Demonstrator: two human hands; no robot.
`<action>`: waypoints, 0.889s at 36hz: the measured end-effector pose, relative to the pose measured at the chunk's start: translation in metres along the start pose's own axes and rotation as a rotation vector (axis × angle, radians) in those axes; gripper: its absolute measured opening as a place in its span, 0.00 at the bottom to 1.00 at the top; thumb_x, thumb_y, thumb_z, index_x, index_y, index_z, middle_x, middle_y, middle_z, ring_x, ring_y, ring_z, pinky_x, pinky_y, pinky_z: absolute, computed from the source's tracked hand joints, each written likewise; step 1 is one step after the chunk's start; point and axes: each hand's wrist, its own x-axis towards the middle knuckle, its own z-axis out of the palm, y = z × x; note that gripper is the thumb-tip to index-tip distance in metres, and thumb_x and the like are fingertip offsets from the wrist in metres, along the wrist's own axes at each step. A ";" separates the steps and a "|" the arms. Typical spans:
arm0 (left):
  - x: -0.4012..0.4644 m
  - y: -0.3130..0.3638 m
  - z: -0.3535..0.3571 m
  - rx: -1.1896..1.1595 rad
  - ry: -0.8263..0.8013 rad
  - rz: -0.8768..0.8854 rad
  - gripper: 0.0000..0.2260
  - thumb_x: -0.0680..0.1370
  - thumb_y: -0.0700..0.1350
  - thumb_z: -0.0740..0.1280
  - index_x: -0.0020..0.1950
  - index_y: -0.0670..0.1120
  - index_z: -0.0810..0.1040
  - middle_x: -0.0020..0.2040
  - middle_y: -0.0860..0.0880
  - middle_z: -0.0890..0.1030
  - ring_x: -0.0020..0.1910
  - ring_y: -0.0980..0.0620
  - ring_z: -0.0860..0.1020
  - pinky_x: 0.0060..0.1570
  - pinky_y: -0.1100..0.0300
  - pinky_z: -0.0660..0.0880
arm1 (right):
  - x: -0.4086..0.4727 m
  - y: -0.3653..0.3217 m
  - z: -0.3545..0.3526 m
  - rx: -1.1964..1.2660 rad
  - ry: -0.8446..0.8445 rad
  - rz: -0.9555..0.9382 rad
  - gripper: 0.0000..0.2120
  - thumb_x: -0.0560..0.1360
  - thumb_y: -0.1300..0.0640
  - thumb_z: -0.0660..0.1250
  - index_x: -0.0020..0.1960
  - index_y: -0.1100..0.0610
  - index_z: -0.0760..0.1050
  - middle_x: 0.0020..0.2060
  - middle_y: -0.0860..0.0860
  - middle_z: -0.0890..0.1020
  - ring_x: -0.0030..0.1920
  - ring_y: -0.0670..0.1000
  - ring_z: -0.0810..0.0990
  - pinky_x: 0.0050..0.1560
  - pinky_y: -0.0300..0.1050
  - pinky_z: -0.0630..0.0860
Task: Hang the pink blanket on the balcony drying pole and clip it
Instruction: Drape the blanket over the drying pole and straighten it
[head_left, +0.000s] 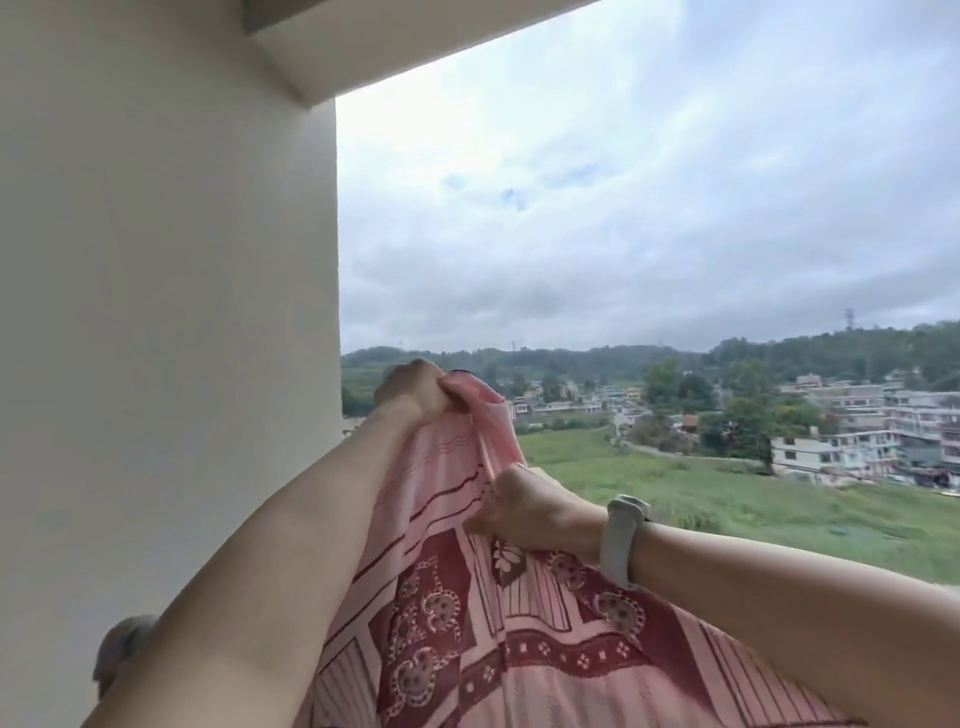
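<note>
Left hand: the left hand (415, 387), left of frame centre, is clenched around a bunched end of the pink blanket (467, 613), raised beside the cream wall (166, 312).
Right hand: the right hand (524, 512), just below centre, pinches a fold of the same cloth; a white wristband (621, 540) sits on its wrist.
Blanket: stretched from both hands down to the frame's lower edge, dark red floral pattern showing.
Drying pole: cannot tell where.
Background: cloudy sky, green field (727, 499), houses at right.

Wall left, open air right

Your left side is blocked by the cream wall (166, 312); the overhead beam (415, 47) caps the opening, open sky rightward.
</note>
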 end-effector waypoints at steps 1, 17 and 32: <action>-0.002 -0.002 0.000 0.002 0.035 0.008 0.15 0.70 0.59 0.68 0.45 0.48 0.82 0.43 0.49 0.81 0.41 0.49 0.77 0.41 0.59 0.72 | 0.002 0.000 0.001 0.013 0.040 0.010 0.12 0.73 0.53 0.66 0.38 0.61 0.72 0.36 0.55 0.77 0.35 0.54 0.76 0.38 0.47 0.78; -0.148 -0.028 0.011 0.015 -0.771 0.270 0.23 0.72 0.63 0.64 0.56 0.46 0.77 0.52 0.50 0.80 0.50 0.53 0.77 0.57 0.52 0.74 | 0.095 0.078 -0.044 -0.344 0.391 0.236 0.08 0.74 0.65 0.59 0.47 0.64 0.76 0.46 0.61 0.81 0.47 0.59 0.80 0.46 0.51 0.78; -0.041 0.015 0.001 -0.148 0.274 -0.029 0.10 0.78 0.46 0.59 0.55 0.44 0.76 0.54 0.40 0.80 0.53 0.39 0.77 0.43 0.56 0.67 | -0.035 -0.019 0.004 0.063 -0.208 -0.018 0.18 0.74 0.45 0.64 0.42 0.61 0.74 0.41 0.54 0.78 0.38 0.51 0.77 0.37 0.40 0.75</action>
